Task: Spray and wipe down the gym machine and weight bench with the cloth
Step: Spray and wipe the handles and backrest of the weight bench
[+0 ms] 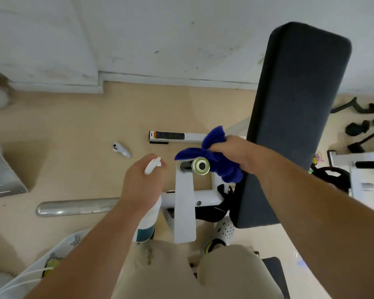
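My right hand (235,153) grips a bunched blue cloth (220,160), which hangs against the end of a chrome sleeve (200,166) on the white machine frame (184,203). My left hand (141,183) holds a white spray bottle (148,221) with a teal base; its nozzle (152,165) points forward, just left of the chrome sleeve. The dark padded weight bench back (294,117) rises upright to the right of the cloth.
A chrome bar (73,207) lies on the tan floor at the left. A white controller (121,149) and a white box (177,137) lie ahead. Black handles (363,126) and a weight plate (333,178) sit at the right. A white basket (52,255) is lower left.
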